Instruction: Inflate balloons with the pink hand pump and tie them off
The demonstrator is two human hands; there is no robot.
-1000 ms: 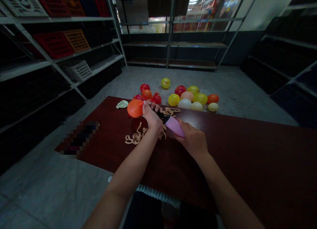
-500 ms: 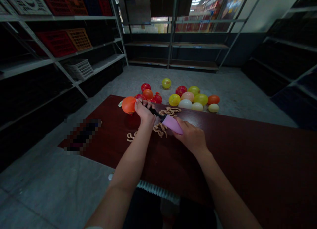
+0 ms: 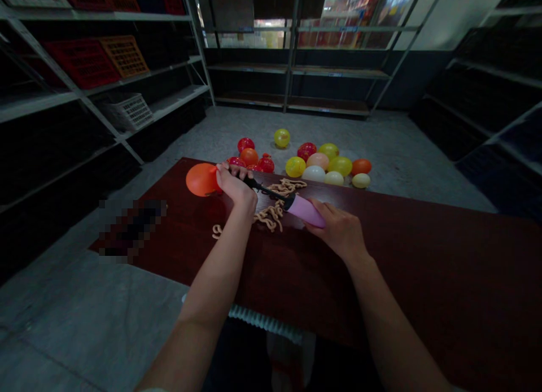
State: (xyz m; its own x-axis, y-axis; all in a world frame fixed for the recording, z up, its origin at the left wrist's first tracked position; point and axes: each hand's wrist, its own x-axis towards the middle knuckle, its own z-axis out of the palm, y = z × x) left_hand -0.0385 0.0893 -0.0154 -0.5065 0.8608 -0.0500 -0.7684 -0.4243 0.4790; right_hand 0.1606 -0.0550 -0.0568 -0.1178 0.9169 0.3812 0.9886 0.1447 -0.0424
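An orange balloon [image 3: 202, 179], partly inflated, sits on the nozzle end of a hand balloon pump [image 3: 305, 210] with a pink barrel and black parts. My left hand [image 3: 236, 183] is closed around the balloon's neck and the black end of the pump, so the join is hidden. The pink barrel is gripped by my right hand [image 3: 339, 228], with a stretch of black rod showing between the hands. Beneath the pump, several tan twisted strands [image 3: 271, 214] lie on the dark red-brown table [image 3: 288, 273].
Several red, orange, yellow, white and peach balloons [image 3: 314, 174] rest on the floor beyond the table. Metal shelves [image 3: 169, 95] with crates [image 3: 125, 56] stand at the left, and more racks at the back and right. A pixelated patch covers something at the table's left end.
My hands have moved apart, and more black rod shows as the pink barrel slid to the right. The balloon looks slightly larger and further left. The view has shifted a little.
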